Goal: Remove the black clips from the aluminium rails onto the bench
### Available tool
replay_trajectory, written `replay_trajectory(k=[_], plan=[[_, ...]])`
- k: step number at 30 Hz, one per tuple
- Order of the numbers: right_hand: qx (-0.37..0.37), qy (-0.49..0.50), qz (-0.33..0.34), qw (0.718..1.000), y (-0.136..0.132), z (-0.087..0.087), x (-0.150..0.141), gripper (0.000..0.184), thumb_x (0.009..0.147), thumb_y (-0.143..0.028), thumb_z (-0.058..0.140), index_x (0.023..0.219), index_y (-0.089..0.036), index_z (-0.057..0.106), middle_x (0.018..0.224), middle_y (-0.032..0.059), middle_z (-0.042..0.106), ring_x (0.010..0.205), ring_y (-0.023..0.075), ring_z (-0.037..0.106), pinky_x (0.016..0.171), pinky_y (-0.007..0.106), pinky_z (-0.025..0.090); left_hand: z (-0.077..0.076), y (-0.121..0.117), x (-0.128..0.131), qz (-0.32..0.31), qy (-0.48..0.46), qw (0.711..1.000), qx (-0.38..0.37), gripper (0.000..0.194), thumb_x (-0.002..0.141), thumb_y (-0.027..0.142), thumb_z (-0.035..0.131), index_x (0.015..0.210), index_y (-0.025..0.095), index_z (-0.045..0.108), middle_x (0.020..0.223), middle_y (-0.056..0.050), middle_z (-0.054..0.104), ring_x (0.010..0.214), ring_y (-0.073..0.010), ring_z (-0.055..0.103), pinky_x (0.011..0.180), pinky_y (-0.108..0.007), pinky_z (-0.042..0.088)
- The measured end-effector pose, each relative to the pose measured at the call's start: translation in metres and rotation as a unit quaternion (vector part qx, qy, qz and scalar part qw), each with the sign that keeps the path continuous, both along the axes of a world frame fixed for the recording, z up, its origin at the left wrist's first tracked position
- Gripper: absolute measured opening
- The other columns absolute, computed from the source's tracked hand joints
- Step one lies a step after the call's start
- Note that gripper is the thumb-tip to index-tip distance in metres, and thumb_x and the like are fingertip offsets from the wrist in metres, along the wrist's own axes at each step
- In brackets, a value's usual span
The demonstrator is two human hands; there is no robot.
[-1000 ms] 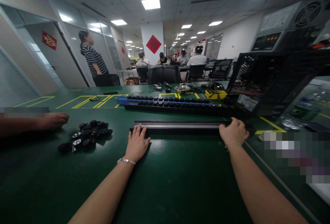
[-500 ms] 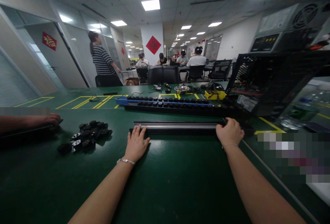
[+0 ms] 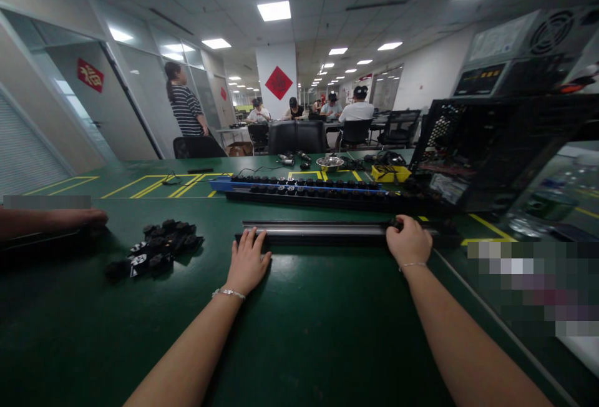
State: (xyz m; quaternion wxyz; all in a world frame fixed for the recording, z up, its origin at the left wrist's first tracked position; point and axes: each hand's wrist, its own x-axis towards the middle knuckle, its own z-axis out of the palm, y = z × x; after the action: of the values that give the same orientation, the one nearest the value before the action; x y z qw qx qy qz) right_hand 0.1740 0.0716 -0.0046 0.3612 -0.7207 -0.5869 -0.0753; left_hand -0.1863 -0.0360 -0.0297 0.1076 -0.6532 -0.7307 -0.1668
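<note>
A long black rail (image 3: 322, 231) with a shiny metallic groove lies across the green table in front of me. My left hand (image 3: 249, 263) rests on its left end, fingers stretched flat over the near edge. Toward the other end, my right hand (image 3: 409, 241) is closed round a small black knob-like part (image 3: 397, 223) at the rail's groove. That part is mostly hidden by my fingers. To the left is a pile of similar black parts (image 3: 163, 245), some with white markings.
Behind the rail lie longer rails lined with black parts (image 3: 304, 188). A metal bowl (image 3: 330, 162) and a yellow bin (image 3: 390, 173) stand farther back. An open computer case (image 3: 505, 151) is at the right. Another person's hand (image 3: 96, 216) is at far left.
My right hand has moved a little left along the rail with the small black part. My left hand has stayed in place. The other person's hand at far left has shifted slightly.
</note>
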Motion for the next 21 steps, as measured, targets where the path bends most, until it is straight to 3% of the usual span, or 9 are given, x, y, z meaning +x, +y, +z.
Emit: replay_trajectory(k=[7, 15, 21], plan=[[0.024, 0.004, 0.025, 0.999, -0.0007, -0.0007, -0.0040, 0.034, 0.072, -0.019, 0.039, 0.097, -0.017, 0.062, 0.096, 0.0090, 0.066, 0.090, 0.0235, 0.057, 0.090, 0.040, 0.035, 0.0031, -0.0008, 0.0024, 0.002, -0.003, 1.000, -0.004, 0.057, 0.083, 0.033, 0.046, 0.138, 0.022, 0.035, 0.147, -0.012, 0.032, 0.137, -0.0293, 0.022, 0.107, -0.056, 0.024], [0.016, 0.009, 0.025, 1.000, -0.0009, 0.0015, -0.0017, 0.034, 0.073, -0.022, 0.039, 0.095, -0.017, 0.064, 0.093, 0.0085, 0.067, 0.085, 0.0233, 0.059, 0.085, 0.038, 0.038, -0.0003, 0.0017, -0.0004, -0.001, -0.008, 1.000, 0.002, 0.052, 0.088, 0.042, 0.036, 0.137, 0.023, 0.037, 0.146, -0.012, 0.034, 0.137, -0.0292, 0.022, 0.106, -0.057, 0.025], [0.012, -0.003, 0.071, 0.997, -0.0051, 0.0033, -0.0097, 0.034, 0.073, -0.021, 0.039, 0.096, -0.018, 0.064, 0.089, 0.0080, 0.068, 0.082, 0.0222, 0.060, 0.078, 0.034, 0.041, 0.0000, 0.0016, -0.0003, 0.000, -0.010, 1.000, -0.001, 0.053, 0.089, 0.042, 0.036, 0.137, 0.022, 0.037, 0.146, -0.012, 0.034, 0.137, -0.0297, 0.022, 0.106, -0.057, 0.025]])
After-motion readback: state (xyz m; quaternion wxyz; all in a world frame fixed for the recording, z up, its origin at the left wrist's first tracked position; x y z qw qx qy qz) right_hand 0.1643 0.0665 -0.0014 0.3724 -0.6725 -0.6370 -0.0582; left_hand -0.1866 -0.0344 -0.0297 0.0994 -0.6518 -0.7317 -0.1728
